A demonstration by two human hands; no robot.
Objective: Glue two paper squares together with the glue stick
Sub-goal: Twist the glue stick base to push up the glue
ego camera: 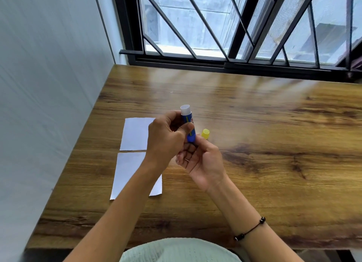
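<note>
While the glue stick (188, 127) is standing uncapped above the bench (254, 144), the left hand (166, 140) is gripping its blue barrel and the right hand (201, 159) is pinching its base, probably to wind the glue up, though the fingertips are partly hidden. The yellow cap (205, 134) is sitting just beside it; two paper squares (135, 134) are lying left, unglued. Winding too far could snap or smear the glue.
</note>
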